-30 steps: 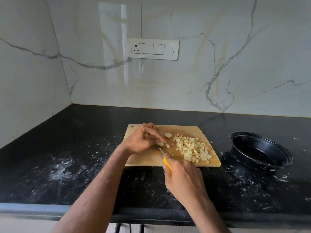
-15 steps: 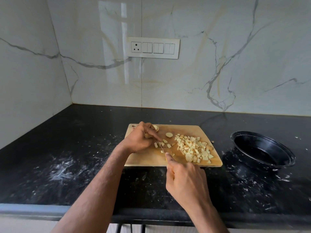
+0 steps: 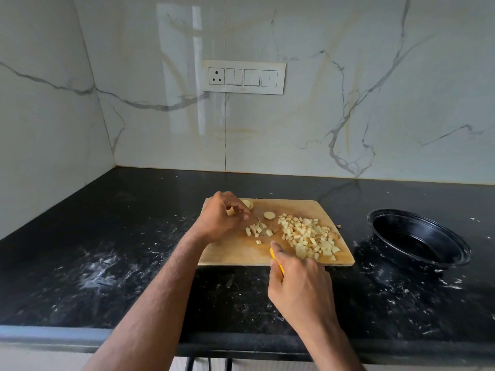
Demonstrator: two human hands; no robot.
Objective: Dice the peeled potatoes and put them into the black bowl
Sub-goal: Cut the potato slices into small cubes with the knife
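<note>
A wooden cutting board [image 3: 235, 253] lies on the black counter. On its right half sits a heap of diced potato [image 3: 308, 236], and a smaller cluster of fresh dice [image 3: 255, 231] lies near the middle. One round potato slice [image 3: 269, 215] lies flat behind that cluster; another potato slice [image 3: 246, 203] shows just past my left fingers. My left hand [image 3: 221, 216] is curled at the board's back left corner, fingertips near that slice; whether it pinches anything is hidden. My right hand [image 3: 300, 285] grips a yellow-handled knife [image 3: 277, 259], blade pointing into the small cluster. The black bowl [image 3: 417, 239] stands empty to the right.
The black counter [image 3: 107, 263] is smeared with white starchy marks left and right of the board. A stray potato bit [image 3: 338, 226] lies off the board's right edge. Marble walls close the back and left; a switch panel [image 3: 242, 77] is mounted on the back wall.
My left hand has drawn back toward the board's far left corner, uncovering a fresh cluster of dice. The knife hand has shifted slightly nearer to me.
</note>
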